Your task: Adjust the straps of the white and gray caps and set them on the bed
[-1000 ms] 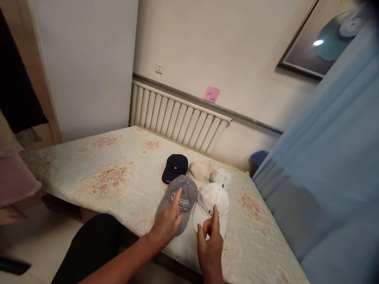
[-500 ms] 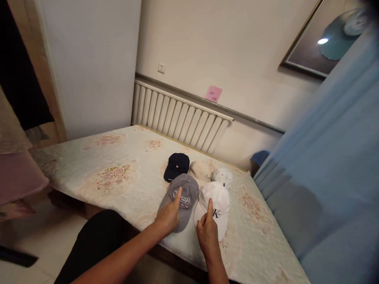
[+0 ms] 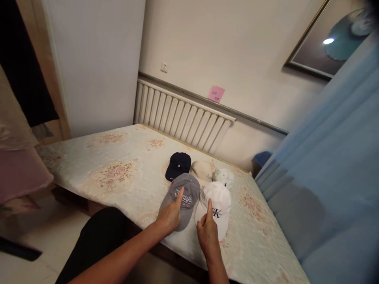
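Observation:
My left hand is in front of the grey baseball cap, index finger stretched out over its lettering and the other fingers curled. Over the white cap with black letters, my right hand points with its index finger as well. Neither hand holds anything; I count both as open because of the extended finger. Whether the fingertips touch the caps I cannot tell. Behind these two lie a dark navy cap, a beige cap and a smaller white cap.
The caps lie on a bed with a floral cover. A white radiator runs along the wall behind, below a pink note. A blue curtain hangs at the right; clothes hang at the left.
The whole view has shifted slightly, so the caps and bed appear a little further right. Both hands keep the same pointing pose over the same caps.

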Tool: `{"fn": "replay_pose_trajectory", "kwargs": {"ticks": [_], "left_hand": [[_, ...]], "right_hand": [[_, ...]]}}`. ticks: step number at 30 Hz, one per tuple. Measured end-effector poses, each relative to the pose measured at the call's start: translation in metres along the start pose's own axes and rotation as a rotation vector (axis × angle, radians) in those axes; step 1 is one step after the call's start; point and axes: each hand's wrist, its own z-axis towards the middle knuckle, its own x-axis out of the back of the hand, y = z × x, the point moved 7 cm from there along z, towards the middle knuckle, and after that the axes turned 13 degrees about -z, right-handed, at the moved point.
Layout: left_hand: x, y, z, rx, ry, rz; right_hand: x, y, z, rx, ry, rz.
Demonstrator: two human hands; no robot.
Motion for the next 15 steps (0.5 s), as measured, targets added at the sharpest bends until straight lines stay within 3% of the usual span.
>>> {"fn": "replay_pose_trajectory", "kwargs": {"ticks": [5,15], "left_hand": [[-0.0009,-0.0015,0.0004,0.009,-0.007,-0.014],[0.0009,-0.0075,-0.0002,0.049,0.014,-0.279]], "right_hand": [[0.0012,0.0003,0.0005,0.003,0.01,0.0],[0.0001,-0.0019,-0.0006,-0.011,-0.022,-0.045]]}}
